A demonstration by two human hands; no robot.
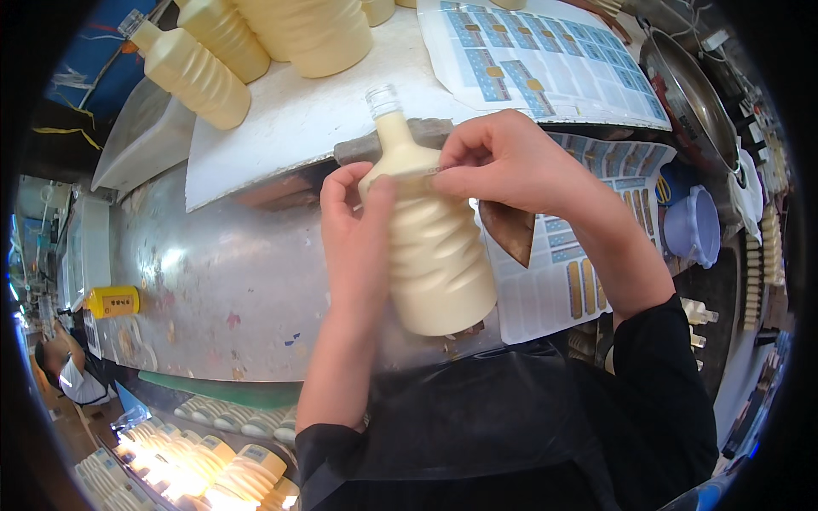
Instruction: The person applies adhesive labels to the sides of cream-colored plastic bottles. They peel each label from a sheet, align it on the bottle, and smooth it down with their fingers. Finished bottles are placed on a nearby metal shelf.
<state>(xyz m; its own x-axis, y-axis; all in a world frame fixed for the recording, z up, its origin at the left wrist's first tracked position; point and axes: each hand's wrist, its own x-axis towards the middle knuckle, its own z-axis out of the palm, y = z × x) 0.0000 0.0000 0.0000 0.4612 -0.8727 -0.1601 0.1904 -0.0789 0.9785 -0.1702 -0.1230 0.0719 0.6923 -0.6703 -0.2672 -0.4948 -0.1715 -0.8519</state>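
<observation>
A cream bottle point(439, 272) with wavy ridges and a clear threaded neck lies tilted in front of me, its shoulder near a grey block point(366, 151). My left hand point(354, 221) is closed at the bottle's left shoulder, fingers curled at its side and thumb across the front. With thumb and forefinger, my right hand point(498, 166) pinches a thin see-through strip point(417, 180) with small dark marks against the right shoulder. Below that palm juts a brown triangular blade-like piece point(511, 234); its upper end is hidden, so I cannot tell whether the hand holds it.
More cream bottles point(192, 77) stand on the white board point(281, 119) at the back. Decal sheets point(554, 281) lie to the right, beside a lavender basin point(692, 226) and a metal pan point(694, 94). A yellow container point(115, 301) is at the left; brightly lit bottles point(247, 473) fill the lower left.
</observation>
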